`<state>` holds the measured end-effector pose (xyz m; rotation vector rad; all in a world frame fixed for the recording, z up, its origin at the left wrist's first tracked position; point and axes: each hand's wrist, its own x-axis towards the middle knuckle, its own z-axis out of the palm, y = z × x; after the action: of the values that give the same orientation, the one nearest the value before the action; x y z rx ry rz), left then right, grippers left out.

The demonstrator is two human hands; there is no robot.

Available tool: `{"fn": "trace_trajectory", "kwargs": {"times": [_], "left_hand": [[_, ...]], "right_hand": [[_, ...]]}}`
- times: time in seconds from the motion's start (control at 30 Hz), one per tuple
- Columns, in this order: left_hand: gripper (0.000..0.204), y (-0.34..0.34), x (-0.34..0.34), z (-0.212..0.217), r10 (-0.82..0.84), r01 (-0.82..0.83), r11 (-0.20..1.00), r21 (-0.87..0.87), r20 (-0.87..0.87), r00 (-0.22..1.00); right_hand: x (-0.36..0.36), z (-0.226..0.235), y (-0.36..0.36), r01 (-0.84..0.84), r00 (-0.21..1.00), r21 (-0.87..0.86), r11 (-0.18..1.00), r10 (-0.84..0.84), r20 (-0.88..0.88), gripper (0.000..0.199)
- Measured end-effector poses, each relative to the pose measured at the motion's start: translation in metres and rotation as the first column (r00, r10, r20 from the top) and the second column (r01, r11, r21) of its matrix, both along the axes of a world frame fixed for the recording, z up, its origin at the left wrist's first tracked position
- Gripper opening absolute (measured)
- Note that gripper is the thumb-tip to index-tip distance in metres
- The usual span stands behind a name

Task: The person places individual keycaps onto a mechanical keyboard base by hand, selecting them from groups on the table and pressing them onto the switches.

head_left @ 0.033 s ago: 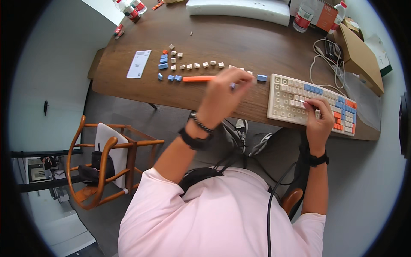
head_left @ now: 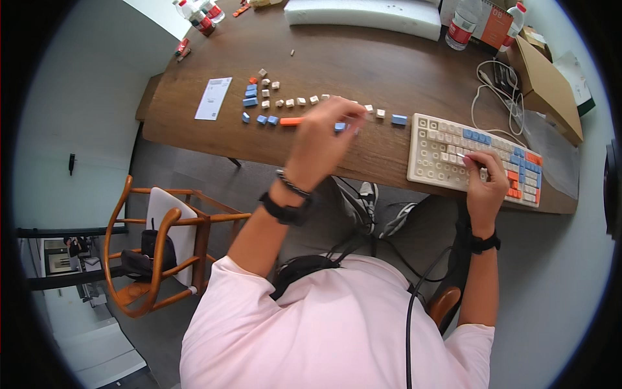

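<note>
A person is working on a keyboard [head_left: 476, 161] at a brown table [head_left: 363, 61]
The left hand [head_left: 324, 139] is reaching over the row of loose keycaps [head_left: 295, 102], fingers curled, but what it is gripping is too blurry to tell. The right hand [head_left: 486, 178] is resting on the keyboard, pinching a small thin tool [head_left: 468, 157] against the keys
</note>
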<state>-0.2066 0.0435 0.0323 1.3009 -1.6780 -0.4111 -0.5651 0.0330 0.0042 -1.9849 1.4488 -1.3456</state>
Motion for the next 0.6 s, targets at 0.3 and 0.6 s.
{"fn": "trace_trajectory", "kwargs": {"times": [0.3, 0.6], "left_hand": [[0.019, -0.047, 0.19, 0.002, 0.227, -0.274, 0.956, 0.108, 0.322, 0.919], [0.022, -0.072, 0.179, -0.022, 0.17, -0.249, 0.964, 0.096, 0.498, 0.85]], "right_hand": [[-0.005, -0.015, -0.007, 0.026, 0.998, 0.071, 0.997, -0.03, 0.06, 0.009], [-0.002, -0.016, -0.007, 0.022, 0.996, 0.054, 0.998, -0.026, 0.08, 0.009]]}}
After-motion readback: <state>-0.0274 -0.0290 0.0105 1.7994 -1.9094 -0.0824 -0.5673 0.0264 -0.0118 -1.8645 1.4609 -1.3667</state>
